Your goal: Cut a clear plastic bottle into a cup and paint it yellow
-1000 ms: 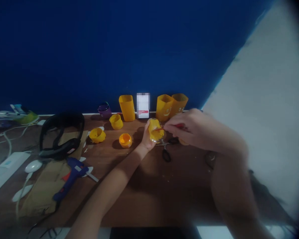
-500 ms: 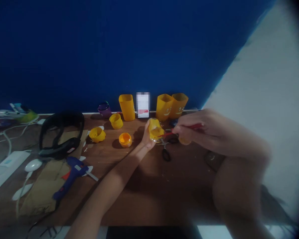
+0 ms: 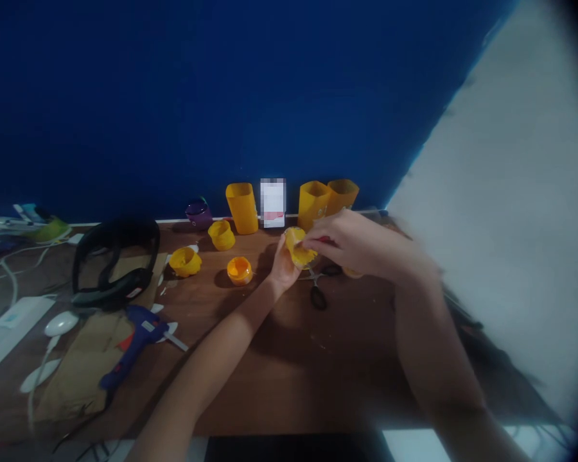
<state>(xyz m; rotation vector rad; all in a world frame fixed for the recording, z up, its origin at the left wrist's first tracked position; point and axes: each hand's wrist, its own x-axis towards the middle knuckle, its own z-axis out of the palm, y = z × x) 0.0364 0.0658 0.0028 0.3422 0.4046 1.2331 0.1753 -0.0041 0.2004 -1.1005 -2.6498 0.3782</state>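
Presently, left hand (image 3: 283, 269) grips a yellow cup (image 3: 298, 247) near the tabletop's (image 3: 289, 359) far edge; right hand (image 3: 351, 247) pinches a red-handled tool (image 3: 324, 240) at its mouth.

no words, brands or numbers can be read anywhere. the white card (image 3: 273, 202) standing against the blue wall (image 3: 221, 96) is blurred out, with only a red strip showing near its foot. the yellow cup (image 3: 314, 204) beside it bears a dark drawn mark, too small and dim to make out as any letter.
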